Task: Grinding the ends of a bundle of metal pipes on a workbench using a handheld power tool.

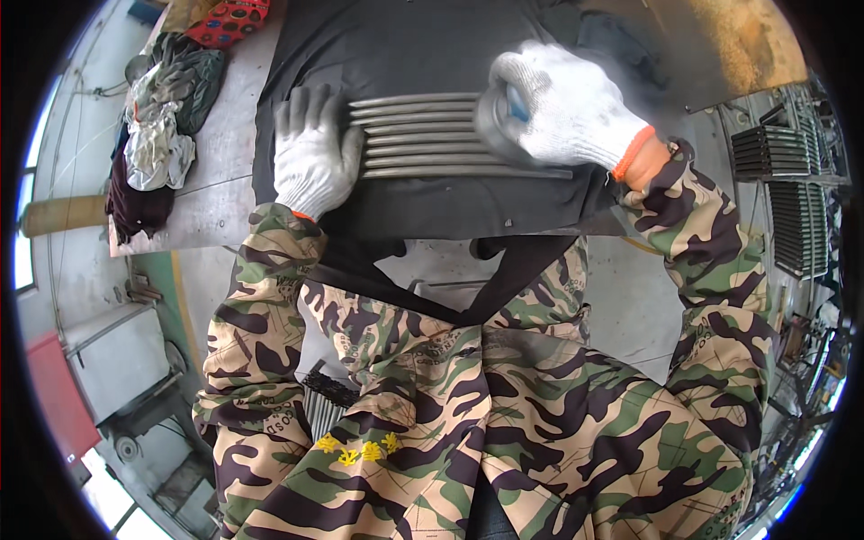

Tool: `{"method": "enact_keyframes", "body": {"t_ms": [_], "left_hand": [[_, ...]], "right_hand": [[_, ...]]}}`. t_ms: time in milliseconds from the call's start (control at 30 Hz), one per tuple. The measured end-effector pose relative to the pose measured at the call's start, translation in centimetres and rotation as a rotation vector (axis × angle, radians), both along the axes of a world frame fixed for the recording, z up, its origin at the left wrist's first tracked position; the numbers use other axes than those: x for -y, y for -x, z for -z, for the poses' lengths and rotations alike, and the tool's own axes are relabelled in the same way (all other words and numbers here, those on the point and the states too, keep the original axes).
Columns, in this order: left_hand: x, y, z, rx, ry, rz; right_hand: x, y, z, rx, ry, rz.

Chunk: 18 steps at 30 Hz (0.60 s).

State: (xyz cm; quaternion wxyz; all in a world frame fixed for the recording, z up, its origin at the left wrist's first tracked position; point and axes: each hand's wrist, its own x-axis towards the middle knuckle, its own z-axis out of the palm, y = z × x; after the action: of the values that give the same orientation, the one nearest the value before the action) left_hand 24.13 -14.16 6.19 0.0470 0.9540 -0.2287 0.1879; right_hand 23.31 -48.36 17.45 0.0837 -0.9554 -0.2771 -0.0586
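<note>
Several slim grey metal rods lie side by side, running left to right on a black cloth. My left hand, in a white knit glove with greyed fingertips, rests flat at their left ends with the fingers stretched out. Over the right part of the rods, my gloved right hand curls its fingers round a round grey pad with a blue part inside. Motion blurs that pad, so its exact kind does not show. The right-hand ends of most rods are hidden beneath it; the nearest rod sticks out further right.
Crumpled rags and clothes are heaped on the left of the table, below a red patterned cloth. A brown-stained board lies at the far right. Beyond the right edge stand stacked dark metal racks.
</note>
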Motion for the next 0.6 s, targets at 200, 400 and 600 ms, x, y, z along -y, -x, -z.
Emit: {"method": "enact_keyframes", "body": {"t_ms": [200, 400, 600], "left_hand": [[1.6, -0.5, 0.1, -0.163, 0.136, 0.117], [2.7, -1.4, 0.1, -0.07, 0.122, 0.116], [2.8, -0.4, -1.5, -0.111, 0.082, 0.072]], "right_hand": [[0.4, 0.3, 0.2, -0.013, 0.009, 0.021], [0.7, -1.6, 0.3, -0.032, 0.102, 0.164], [0.6, -1.1, 0.7, -0.017, 0.03, 0.05]]}}
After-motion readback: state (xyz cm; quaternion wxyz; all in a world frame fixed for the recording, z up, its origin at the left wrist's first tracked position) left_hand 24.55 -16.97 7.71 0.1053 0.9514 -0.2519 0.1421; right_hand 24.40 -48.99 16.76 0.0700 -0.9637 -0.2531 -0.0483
